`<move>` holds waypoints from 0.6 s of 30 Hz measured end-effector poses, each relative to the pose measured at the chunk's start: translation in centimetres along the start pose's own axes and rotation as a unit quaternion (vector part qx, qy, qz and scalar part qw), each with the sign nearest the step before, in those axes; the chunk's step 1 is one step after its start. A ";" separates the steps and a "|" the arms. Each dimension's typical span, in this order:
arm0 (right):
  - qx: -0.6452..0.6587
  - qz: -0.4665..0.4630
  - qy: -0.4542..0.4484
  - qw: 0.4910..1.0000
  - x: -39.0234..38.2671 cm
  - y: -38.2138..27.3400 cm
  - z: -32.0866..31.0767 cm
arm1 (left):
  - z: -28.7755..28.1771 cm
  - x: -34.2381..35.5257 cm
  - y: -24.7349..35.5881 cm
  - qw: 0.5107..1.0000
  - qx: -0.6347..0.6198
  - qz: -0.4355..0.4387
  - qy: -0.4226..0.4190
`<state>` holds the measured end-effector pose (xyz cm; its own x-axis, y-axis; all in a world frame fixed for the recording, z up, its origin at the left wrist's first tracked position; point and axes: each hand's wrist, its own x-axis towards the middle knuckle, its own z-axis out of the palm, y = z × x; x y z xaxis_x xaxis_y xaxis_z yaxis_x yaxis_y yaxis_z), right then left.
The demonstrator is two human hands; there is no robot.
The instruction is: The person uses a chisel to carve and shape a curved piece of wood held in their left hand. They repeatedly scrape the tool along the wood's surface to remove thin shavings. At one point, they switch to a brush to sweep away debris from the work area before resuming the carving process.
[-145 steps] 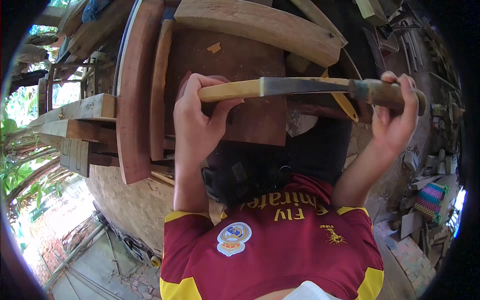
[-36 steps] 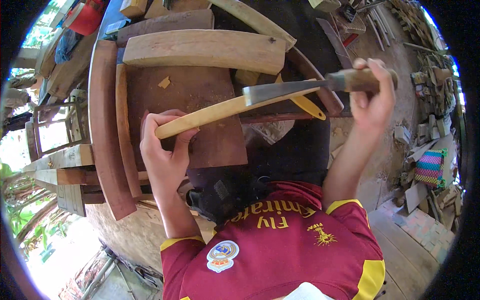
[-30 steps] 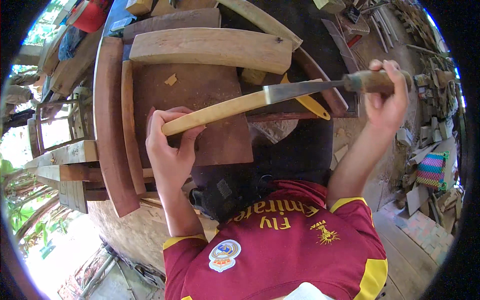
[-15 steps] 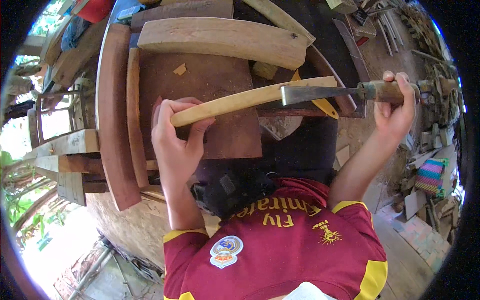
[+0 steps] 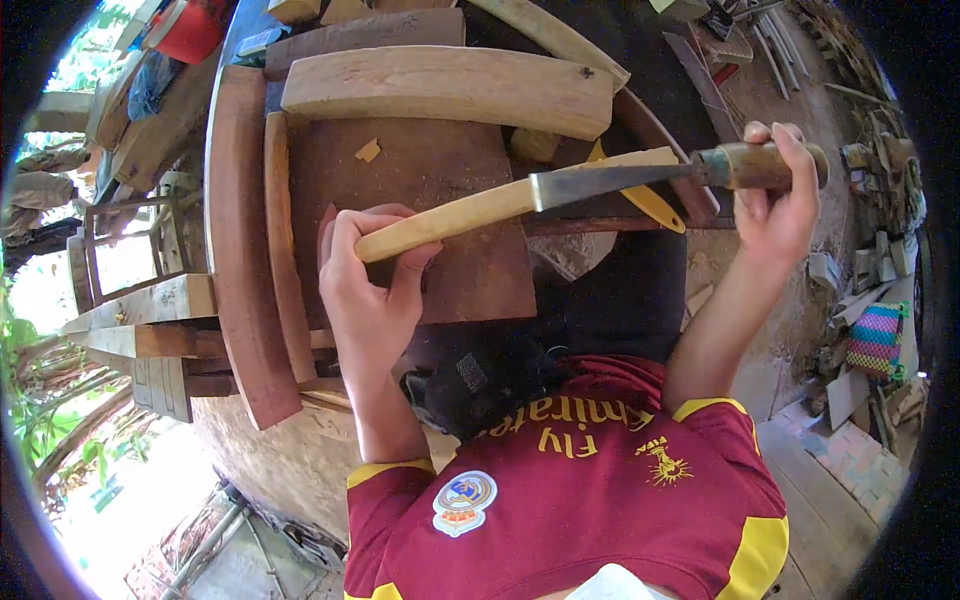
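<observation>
My left hand (image 5: 372, 275) grips the near left end of a pale, slightly curved wooden strip (image 5: 460, 214), fingers behind and thumb in front. The strip slants up to the right above a brown board (image 5: 440, 270). My right hand (image 5: 782, 190) is closed round the wooden handle of a chisel (image 5: 600, 186). Its blade points left and lies over the strip, with the bright cutting edge near the strip's middle. The blade hides part of the strip's right half. Behind the blade is a yellow tool (image 5: 655, 208) with a hole at its end.
A thick curved timber (image 5: 450, 85) lies along the far side of the board. Long reddish-brown pieces (image 5: 250, 240) stand at its left, and a small wood chip (image 5: 369, 150) rests on it. A red container (image 5: 185, 30) is at far left; a woven bag (image 5: 876, 336) sits at right.
The chisel has slid left along the strip, bringing its cutting edge closer to my left hand. My left hand keeps its hold. The whole view has shifted slightly.
</observation>
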<state>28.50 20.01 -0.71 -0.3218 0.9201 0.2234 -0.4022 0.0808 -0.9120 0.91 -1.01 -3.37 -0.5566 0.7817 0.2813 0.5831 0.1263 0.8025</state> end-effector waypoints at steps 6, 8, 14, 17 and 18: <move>-0.020 -0.009 -0.044 0.999 -0.4 2.9 4.2 | -0.1 -0.2 0.1 1.000 0.020 0.005 0.005; -0.118 -0.082 -0.057 0.988 -0.6 2.6 4.2 | -0.1 -0.1 0.1 1.000 0.008 0.003 0.002; 0.092 0.096 -0.025 0.991 0.2 -1.1 1.0 | 0.1 0.0 -0.1 1.000 0.000 0.004 0.005; -0.127 -0.104 -0.047 0.985 -0.7 2.3 3.1 | 0.0 -0.3 -0.5 1.000 0.011 0.012 -0.010; -0.220 -0.198 -0.036 0.955 -1.0 3.6 3.9 | -0.1 -0.3 -0.4 1.000 0.012 0.010 -0.011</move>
<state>24.01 17.86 -2.85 -0.2839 0.7565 0.5891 -0.1109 0.5843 -0.8039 0.83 -1.38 -3.72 -0.5312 0.7980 0.2846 0.6085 0.1256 0.7835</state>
